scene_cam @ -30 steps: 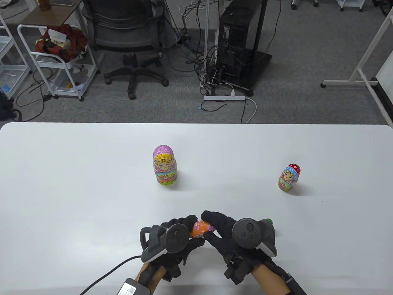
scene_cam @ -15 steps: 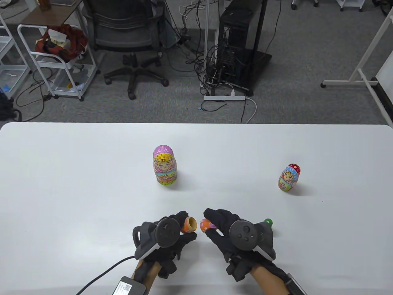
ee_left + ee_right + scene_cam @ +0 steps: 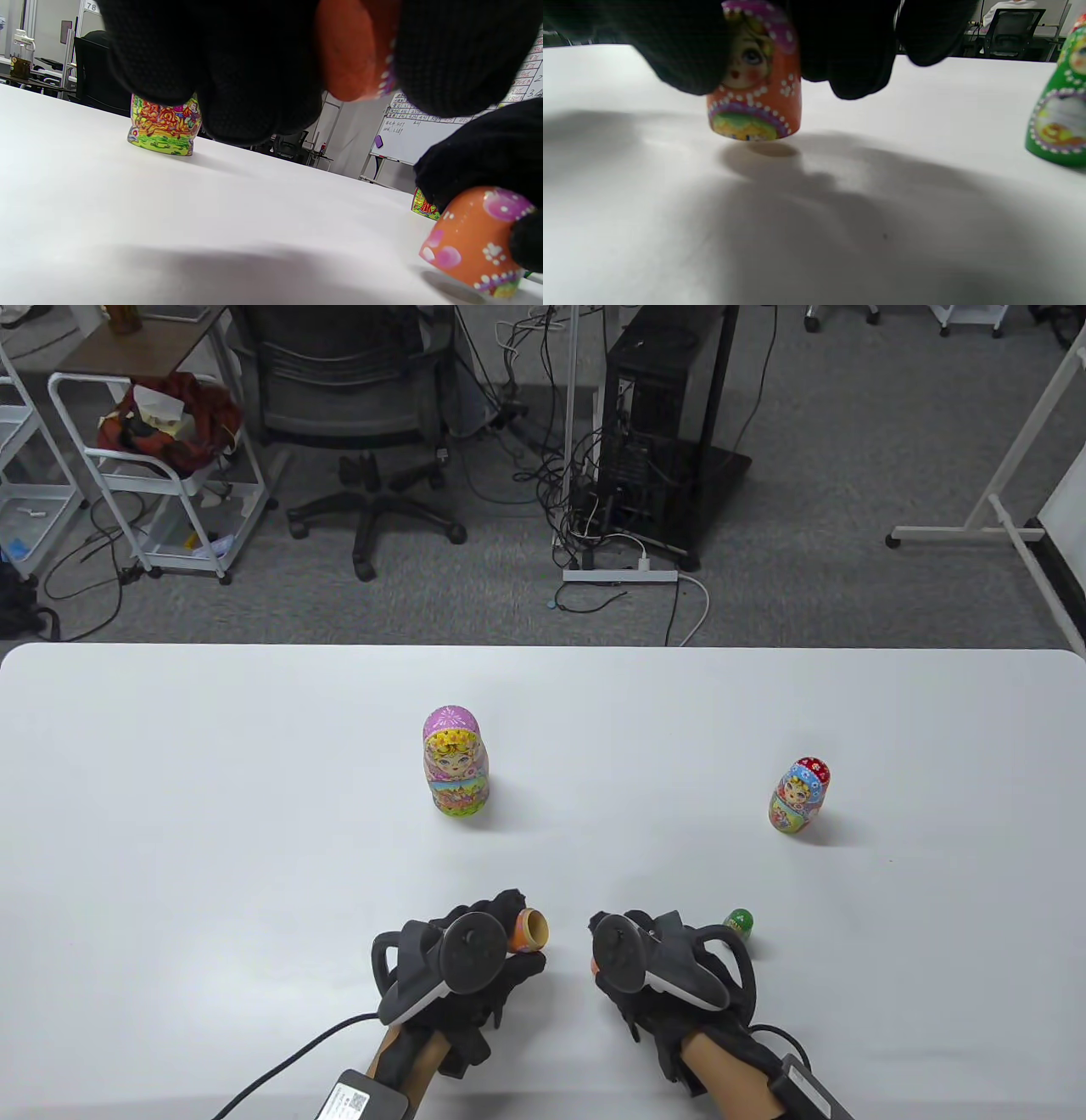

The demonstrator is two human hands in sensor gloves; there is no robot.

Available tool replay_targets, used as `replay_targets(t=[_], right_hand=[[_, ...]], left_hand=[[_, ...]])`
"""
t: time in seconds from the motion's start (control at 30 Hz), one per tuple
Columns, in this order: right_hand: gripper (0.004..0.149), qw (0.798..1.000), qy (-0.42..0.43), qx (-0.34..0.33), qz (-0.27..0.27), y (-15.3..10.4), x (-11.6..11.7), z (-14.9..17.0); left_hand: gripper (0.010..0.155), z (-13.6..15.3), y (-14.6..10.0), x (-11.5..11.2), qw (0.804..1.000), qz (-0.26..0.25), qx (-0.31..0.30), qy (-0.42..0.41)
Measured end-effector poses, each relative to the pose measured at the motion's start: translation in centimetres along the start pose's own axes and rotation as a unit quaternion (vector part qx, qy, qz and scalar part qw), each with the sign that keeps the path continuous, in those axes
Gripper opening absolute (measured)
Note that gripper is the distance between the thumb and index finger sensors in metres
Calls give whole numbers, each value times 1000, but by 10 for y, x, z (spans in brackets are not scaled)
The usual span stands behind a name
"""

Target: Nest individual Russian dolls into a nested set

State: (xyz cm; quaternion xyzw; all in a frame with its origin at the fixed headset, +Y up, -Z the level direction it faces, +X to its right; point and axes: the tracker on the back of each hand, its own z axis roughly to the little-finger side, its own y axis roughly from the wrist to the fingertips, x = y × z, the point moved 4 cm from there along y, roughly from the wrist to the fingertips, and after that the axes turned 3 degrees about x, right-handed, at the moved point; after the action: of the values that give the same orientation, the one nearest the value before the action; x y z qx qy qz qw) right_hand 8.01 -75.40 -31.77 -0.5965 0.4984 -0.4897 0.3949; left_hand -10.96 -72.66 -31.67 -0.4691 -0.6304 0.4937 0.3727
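My left hand (image 3: pixel 509 935) grips the orange doll's bottom half (image 3: pixel 531 929), its hollow mouth facing right; the half shows between my fingers (image 3: pixel 356 46) in the left wrist view. My right hand (image 3: pixel 599 950) holds the orange top half (image 3: pixel 755 89) from above, face side out, a little above the table over its shadow. The top half (image 3: pixel 475 241) also appears low and tilted in the left wrist view. A small green doll (image 3: pixel 738 923) stands just right of my right hand. The large pink doll (image 3: pixel 456 763) and the red-and-blue doll (image 3: pixel 799 796) stand whole farther back.
The white table (image 3: pixel 212 814) runs the full width of the view, its far edge before a grey floor with an office chair (image 3: pixel 356 407), a wire cart (image 3: pixel 161 466) and a computer tower (image 3: pixel 653 432). A cable (image 3: pixel 280 1069) trails from my left wrist.
The orange doll has come apart into two halves. My right hand has turned over and lowered the top half toward the table; my left hand keeps the bottom half nearly in place.
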Motion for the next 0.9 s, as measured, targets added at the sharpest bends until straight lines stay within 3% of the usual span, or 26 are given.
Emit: replay_targets(t=[0.27, 0.37, 0.53, 0.6, 0.8, 0.9], right_hand=[[65, 1000, -13, 4, -16, 2, 7, -1], [72, 1000, 16, 0, -24, 0, -3, 7], [59, 980, 124, 79, 134, -21, -63, 60], [53, 973, 130, 112, 154, -25, -69, 77], [47, 957, 151, 238, 71, -17, -44, 138], [50, 955, 148, 257, 10, -14, -29, 149]], left_hand=[[80, 0, 0, 0, 1000, 0, -1, -2], [80, 0, 0, 0, 1000, 2, -1, -1], [80, -2, -1, 1, 1000, -2, -3, -6], [80, -3, -1, 0, 1000, 1, -5, -4], [80, -3, -2, 2, 1000, 1, -6, -6], [80, -2, -2, 3, 1000, 0, -5, -11]])
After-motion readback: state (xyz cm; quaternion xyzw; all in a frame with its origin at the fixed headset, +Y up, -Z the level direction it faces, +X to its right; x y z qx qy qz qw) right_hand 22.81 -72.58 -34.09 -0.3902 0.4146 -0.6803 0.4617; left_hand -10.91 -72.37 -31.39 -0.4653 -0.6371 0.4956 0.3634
